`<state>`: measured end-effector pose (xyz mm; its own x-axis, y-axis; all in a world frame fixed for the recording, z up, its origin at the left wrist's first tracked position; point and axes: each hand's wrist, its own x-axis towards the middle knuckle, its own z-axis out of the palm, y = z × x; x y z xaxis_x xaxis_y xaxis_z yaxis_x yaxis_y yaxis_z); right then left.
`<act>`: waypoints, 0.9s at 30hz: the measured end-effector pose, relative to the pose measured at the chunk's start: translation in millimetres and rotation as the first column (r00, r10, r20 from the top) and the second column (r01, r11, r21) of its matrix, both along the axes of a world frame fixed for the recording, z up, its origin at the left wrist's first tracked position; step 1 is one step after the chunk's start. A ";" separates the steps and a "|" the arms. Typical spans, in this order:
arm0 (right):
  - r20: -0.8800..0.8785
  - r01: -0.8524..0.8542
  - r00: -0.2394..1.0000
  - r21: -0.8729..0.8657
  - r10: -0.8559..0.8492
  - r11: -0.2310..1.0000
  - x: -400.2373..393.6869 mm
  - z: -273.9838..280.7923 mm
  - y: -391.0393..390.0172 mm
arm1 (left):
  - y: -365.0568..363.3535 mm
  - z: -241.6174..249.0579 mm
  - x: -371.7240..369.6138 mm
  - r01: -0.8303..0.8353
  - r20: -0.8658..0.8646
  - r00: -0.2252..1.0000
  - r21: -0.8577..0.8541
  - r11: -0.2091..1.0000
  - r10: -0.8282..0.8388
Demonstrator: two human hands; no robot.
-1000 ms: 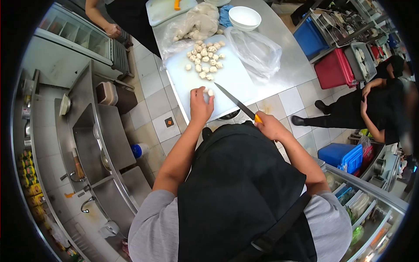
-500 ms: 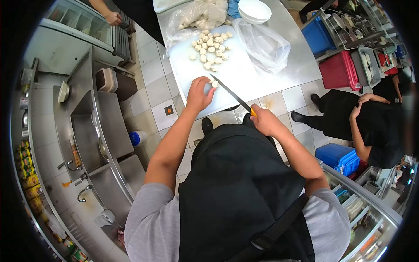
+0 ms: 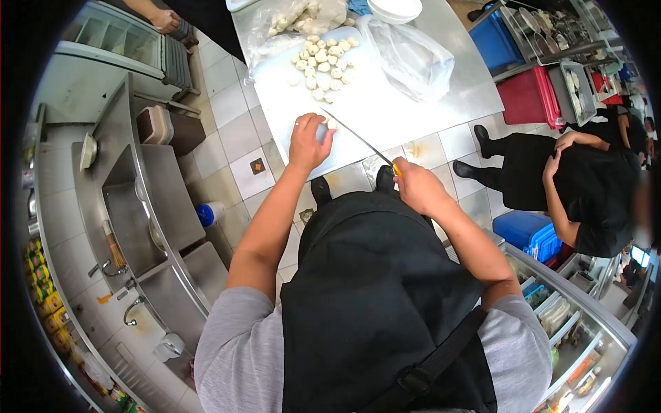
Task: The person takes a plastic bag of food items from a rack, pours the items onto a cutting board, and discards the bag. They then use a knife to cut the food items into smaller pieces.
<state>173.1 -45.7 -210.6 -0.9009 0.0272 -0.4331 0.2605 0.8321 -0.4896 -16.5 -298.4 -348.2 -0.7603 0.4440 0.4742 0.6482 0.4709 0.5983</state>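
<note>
My right hand (image 3: 420,187) is wrapped round the yellow handle of a knife (image 3: 361,140). Its long blade slants up and left over the white cutting board (image 3: 272,110), the tip near the pile. My left hand (image 3: 310,143) rests at the board's near part, thumb and fingers curled on a small whitish ball (image 3: 331,124) that glare partly washes out. Just beyond lies a loose pile of similar whitish balls (image 3: 322,63), some with dark specks. A clear plastic bag (image 3: 303,19) with more balls lies at the far edge of the board.
A crumpled clear bag (image 3: 420,65) and white bowls (image 3: 394,9) lie on the steel table (image 3: 475,86). Steel sinks (image 3: 134,206) run along the left. A person in black (image 3: 544,172) stands at the right; another person's hand (image 3: 165,20) shows at top left.
The whole view has shifted, so table and board appear slightly higher and further left. The knife stays in my right hand, and my left hand stays at the ball.
</note>
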 end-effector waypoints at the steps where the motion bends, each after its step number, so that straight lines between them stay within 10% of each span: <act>1: 0.019 -0.015 1.000 0.018 0.015 1.000 -0.1 6.8 -0.6 | 0.0 -1.5 0.1 -0.009 0.018 1.000 0.003 1.000 0.009; 24: -0.052 -0.112 0.991 0.160 0.122 0.981 -24.8 35.5 23.7 | -12.3 30.4 21.0 -0.272 0.171 0.955 0.162 0.949 0.244; 27: -0.106 -0.031 0.994 0.017 0.033 0.999 -21.1 45.6 23.1 | -28.6 79.1 40.8 -0.303 0.585 0.742 0.728 0.615 -0.327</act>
<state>152.0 -22.7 -165.0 -0.9425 0.0037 -0.3342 0.1806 0.8470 -0.5000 24.4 -326.9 -269.1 -0.9822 0.1815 0.0475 -0.0196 -0.3514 0.9360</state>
